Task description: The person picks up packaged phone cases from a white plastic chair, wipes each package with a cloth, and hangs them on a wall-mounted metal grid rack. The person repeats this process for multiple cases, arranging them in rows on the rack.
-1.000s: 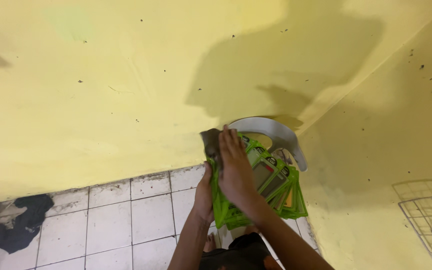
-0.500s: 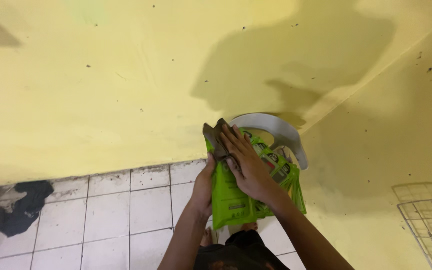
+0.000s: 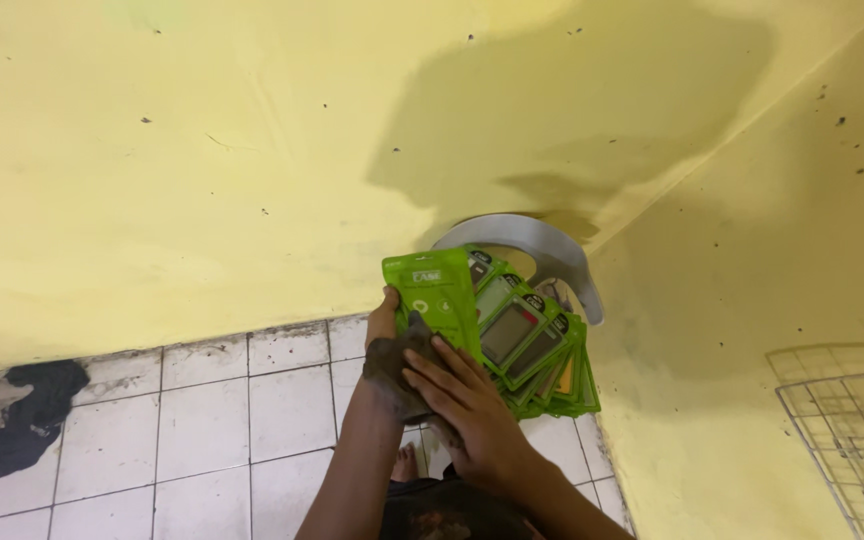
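Note:
A fanned stack of several flat green retail packets [image 3: 512, 335] is held up in front of a yellow wall. My left hand [image 3: 384, 322] grips the stack from behind at its lower left, thumb on the front packet. A dark grey cloth [image 3: 397, 368] is pressed against the bottom of the packets, and my right hand [image 3: 467, 415] lies over that cloth. Some packets have clear windows showing dark inserts.
A grey curved metal piece [image 3: 542, 250] sits in the wall corner behind the packets. White floor tiles [image 3: 202, 410] lie below, with a dark rag [image 3: 27, 415] at the left. A wire rack [image 3: 852, 430] stands at the lower right.
The packets have been fanned out and lifted. My right hand has slid down from the top of the stack to its bottom, with the cloth.

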